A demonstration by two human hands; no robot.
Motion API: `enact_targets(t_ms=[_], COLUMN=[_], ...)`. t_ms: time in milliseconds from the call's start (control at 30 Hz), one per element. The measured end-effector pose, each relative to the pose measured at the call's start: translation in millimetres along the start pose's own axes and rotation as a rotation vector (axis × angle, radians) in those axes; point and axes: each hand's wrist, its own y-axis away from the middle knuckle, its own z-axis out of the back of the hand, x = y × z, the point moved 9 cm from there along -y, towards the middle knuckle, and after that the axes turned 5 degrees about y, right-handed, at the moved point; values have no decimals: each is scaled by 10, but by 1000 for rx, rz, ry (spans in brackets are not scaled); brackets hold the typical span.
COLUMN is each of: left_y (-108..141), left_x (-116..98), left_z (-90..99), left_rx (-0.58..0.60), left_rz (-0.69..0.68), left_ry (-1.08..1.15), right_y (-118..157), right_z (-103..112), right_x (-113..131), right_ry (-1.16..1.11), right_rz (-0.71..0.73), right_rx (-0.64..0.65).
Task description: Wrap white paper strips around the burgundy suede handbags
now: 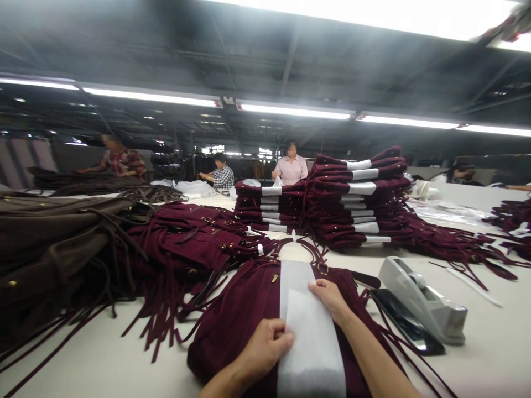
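Nearest the camera, a maroon fabric handbag (pixel 240 315) lies flat on the white desk (pixel 103 365), its handles pointing away and its lower end cut off by the bottom of the view. Lengthwise over its middle runs a white band (pixel 311 348), with the end of one layer showing over another. The left grip (pixel 267 344) is narrow: fingers curled, thumb drawn in close to the forefinger, at the band's left edge. The right grip (pixel 332 298) sits farther up, fingertips laid on the band's right edge. Whether either one pinches the material or merely presses on it, I cannot tell.

The step in hand looks like lapping and straightening the band around the bag. No tape shows on the overlap, so the next move seems to call for keeping the layers aligned and snug with one hand, leaving the other free to fasten them. A grey tape dispenser (pixel 427 304) stands to the right of the bag, near the right forearm. Behind, a tall stack of banded maroon bags (pixel 327 204) rises beside a lower stack (pixel 249 202), also banded.
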Motion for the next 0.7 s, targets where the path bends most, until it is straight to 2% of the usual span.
enact_targets(t_ms=[200,333,433,567,700], left_y=[-2,45,78,19,-160], left_x=[7,-61,-80,3,129], left_z=[-57,-101,-122,-43,51], left_rx=[40,96,118,19,-83], left_rz=[20,21,27,53,80], left_ry=[69,115,136,84,40], right_y=[98,189,131,-54,-13], right_z=[-128,-275,-203,-45,-165], right_x=[9,68,185,441,606], right_ry=[-286,-432,-493,-531,-531], right_rz=[-63,-117,-160,-196,-203], right_rx=[24,189,261,273,312])
